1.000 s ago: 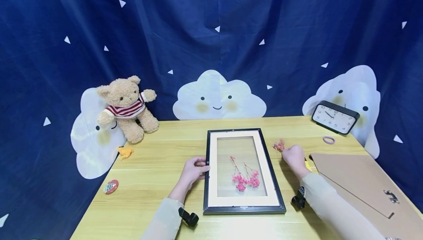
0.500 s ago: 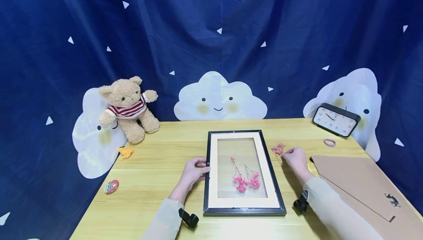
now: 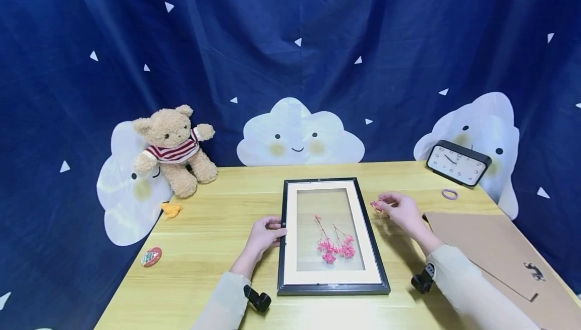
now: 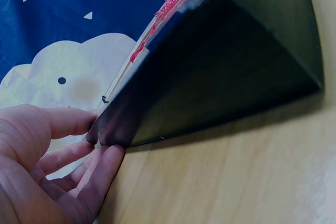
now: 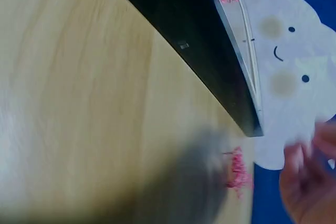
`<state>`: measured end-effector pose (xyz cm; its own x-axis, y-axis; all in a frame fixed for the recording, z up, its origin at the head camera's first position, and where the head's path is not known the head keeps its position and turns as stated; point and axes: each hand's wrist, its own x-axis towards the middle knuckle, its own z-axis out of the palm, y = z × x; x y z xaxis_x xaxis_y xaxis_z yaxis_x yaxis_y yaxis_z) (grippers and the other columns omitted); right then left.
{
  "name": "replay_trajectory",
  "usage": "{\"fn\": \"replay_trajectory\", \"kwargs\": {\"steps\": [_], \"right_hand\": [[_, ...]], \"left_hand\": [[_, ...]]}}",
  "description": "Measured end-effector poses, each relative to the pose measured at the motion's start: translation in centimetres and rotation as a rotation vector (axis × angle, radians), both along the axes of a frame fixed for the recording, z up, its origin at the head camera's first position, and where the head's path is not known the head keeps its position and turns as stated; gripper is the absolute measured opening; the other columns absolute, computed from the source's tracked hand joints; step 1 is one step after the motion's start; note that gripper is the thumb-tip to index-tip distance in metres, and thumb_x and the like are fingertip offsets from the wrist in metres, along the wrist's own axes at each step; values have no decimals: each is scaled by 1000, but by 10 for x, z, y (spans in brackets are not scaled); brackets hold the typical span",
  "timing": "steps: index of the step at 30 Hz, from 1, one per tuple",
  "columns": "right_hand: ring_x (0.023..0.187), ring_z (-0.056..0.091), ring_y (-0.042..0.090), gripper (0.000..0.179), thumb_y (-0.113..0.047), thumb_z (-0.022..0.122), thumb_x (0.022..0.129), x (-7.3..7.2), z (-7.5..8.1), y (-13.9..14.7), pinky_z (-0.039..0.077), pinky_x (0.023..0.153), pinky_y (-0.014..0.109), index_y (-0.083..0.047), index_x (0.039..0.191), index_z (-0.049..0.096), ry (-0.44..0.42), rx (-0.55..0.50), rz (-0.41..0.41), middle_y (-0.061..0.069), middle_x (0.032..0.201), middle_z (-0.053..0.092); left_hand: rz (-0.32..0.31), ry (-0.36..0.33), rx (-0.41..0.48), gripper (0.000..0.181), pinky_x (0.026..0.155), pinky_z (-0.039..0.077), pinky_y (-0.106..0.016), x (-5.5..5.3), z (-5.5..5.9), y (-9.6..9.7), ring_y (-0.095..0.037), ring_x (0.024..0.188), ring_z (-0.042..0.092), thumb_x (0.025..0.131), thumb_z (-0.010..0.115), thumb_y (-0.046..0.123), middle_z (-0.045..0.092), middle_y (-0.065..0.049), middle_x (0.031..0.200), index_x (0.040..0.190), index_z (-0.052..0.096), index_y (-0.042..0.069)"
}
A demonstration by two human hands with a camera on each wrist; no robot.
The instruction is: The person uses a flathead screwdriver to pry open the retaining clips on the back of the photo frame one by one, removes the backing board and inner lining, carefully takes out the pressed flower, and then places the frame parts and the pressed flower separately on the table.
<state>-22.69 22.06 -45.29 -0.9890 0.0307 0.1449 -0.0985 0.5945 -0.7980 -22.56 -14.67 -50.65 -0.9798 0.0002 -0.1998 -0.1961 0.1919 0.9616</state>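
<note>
A black picture frame (image 3: 333, 288) with a cream mat lies on the wooden table. Two sprigs of pink dried flowers (image 3: 347, 249) lie inside its window, stems pointing away from the person. The left hand (image 3: 264, 233) holds the frame's left edge; in the left wrist view its thumb is on the top rim and the fingers are against the side. Right of the frame is another pink flower sprig (image 5: 239, 174), on the table. The right hand (image 3: 404, 212) is over this sprig, fingers loosely bent; the right wrist view shows it blurred and apart from the sprig.
A brown backing board (image 3: 485, 239) lies at the right. Behind it are a purple ring (image 3: 450, 194) and a black desk clock (image 3: 458, 163). A teddy bear (image 3: 174, 148), an orange piece (image 3: 171, 210) and a round red badge (image 3: 151, 257) are at the left.
The right hand has let go of the pink sprig beside the frame and risen, its fingers loosening. That sprig has shifted slightly left toward the frame. The left hand keeps its place.
</note>
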Motion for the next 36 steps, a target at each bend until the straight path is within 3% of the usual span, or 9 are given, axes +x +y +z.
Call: {"fn": "replay_trajectory", "kwargs": {"steps": [4, 9, 14, 22, 26, 36], "right_hand": [[76, 57, 18, 28, -12, 64, 88, 0, 6, -11, 49, 61, 23, 6, 109, 62, 12, -12, 195, 13, 90, 66], [76, 57, 16, 25, -11, 65, 87, -4, 6, -30, 49, 63, 24, 4, 107, 64, -2, 12, 301, 7, 89, 65], [77, 54, 17, 19, -5, 62, 87, -7, 4, -50, 49, 64, 26, 4, 104, 65, -48, 53, 408, 8, 90, 64], [77, 57, 14, 13, -10, 66, 85, -13, -3, -74, 50, 67, 29, 0, 93, 70, -106, 114, 513, 5, 89, 68], [72, 56, 14, 6, -5, 68, 82, -16, -5, -81, 50, 66, 30, -1, 87, 70, -153, 114, 566, 4, 83, 68], [67, 53, 13, 5, 5, 68, 78, -25, -9, -85, 48, 63, 27, 0, 79, 66, -201, 146, 541, 2, 73, 62]], "left_hand": [[1, -1, 10, 43, 61, 57, -33, 0, 0, -1, -21, 71, 61, 76, 74, 4, 58, -13, 101, 116, 59, 1], [-10, 31, 16, 42, 58, 57, -33, 0, 1, -2, -20, 67, 61, 76, 75, 4, 58, -13, 97, 114, 60, -1], [-4, 5, 27, 43, 61, 57, -34, 1, 2, -1, -20, 71, 61, 76, 74, 3, 58, -14, 101, 116, 59, 1], [-13, -4, 18, 45, 61, 57, -34, 0, 1, -1, -19, 70, 61, 76, 74, 4, 58, -15, 102, 118, 58, 0], [-13, -10, 17, 44, 61, 57, -33, 0, 2, 0, -19, 70, 61, 76, 75, 4, 58, -14, 101, 117, 58, 0], [-9, -11, 21, 43, 60, 57, -33, -2, 2, -1, -19, 69, 62, 75, 74, 3, 58, -13, 100, 116, 59, 0]]}}
